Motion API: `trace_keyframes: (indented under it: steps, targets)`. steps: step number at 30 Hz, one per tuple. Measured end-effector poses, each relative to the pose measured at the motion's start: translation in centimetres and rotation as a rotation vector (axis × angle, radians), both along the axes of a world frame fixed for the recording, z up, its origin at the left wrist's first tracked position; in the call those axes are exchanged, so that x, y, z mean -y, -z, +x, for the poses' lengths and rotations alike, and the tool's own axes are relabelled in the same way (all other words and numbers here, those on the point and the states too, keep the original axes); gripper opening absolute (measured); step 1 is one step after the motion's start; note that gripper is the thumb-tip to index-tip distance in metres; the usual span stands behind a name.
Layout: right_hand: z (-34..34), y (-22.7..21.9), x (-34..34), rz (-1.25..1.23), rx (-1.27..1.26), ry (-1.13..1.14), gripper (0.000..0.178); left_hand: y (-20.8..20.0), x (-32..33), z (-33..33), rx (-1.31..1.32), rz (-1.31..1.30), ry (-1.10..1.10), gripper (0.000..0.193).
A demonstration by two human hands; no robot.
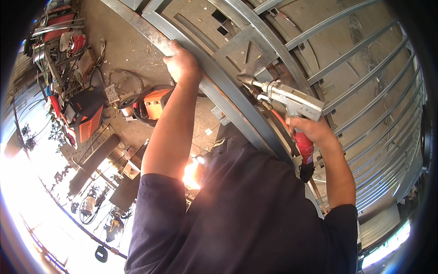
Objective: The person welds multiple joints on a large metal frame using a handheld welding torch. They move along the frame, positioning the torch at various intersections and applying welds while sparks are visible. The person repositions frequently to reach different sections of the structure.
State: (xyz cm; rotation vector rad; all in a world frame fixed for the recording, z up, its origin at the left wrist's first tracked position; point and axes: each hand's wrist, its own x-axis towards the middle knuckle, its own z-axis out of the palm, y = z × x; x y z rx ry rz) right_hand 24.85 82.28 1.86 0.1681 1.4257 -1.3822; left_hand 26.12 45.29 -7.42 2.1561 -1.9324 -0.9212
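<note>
My left hand (pixel 183 63) is closed over the edge of a long grey steel beam (pixel 219 81), with the thumb on the near-left side. In my right hand (pixel 315 130) is a silver pistol-shaped welding gun (pixel 294 98), gripped by its handle, which has a red wrapping (pixel 304 145) below the fist. The gun's narrow nozzle (pixel 250 81) points left, close to the beam's far side. A wisp of haze hangs near the tip. Beyond the nozzle lies a flat grey metal plate (pixel 246 48) with slots in it.
A frame of parallel metal bars (pixel 351 59) curves along the right. Left of the beam stand an orange-and-black machine (pixel 156 104) and a dark box with an orange panel (pixel 90 123). Tools and scrap (pixel 68 41) pile up at upper left. Bright light glares at lower left.
</note>
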Motion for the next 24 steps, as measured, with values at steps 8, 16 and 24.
trace_keyframes:
  steps: [8, 16, 24]
  targets:
    - [1.7, 0.8, -0.7, -0.026, 0.024, -0.014, 0.027, 1.2, 0.7, 0.3, -0.024, 0.013, -0.004, 0.091]
    - [2.0, 1.2, -0.8, -0.011, -0.019, -0.042, 0.026, 1.2, 0.7, 0.2, -0.051, -0.007, -0.025, 0.089]
    - [2.1, 1.4, -1.4, -0.028, -0.001, -0.032, 0.025, 0.4, 0.4, 0.2, -0.015, 0.001, 0.023, 0.089]
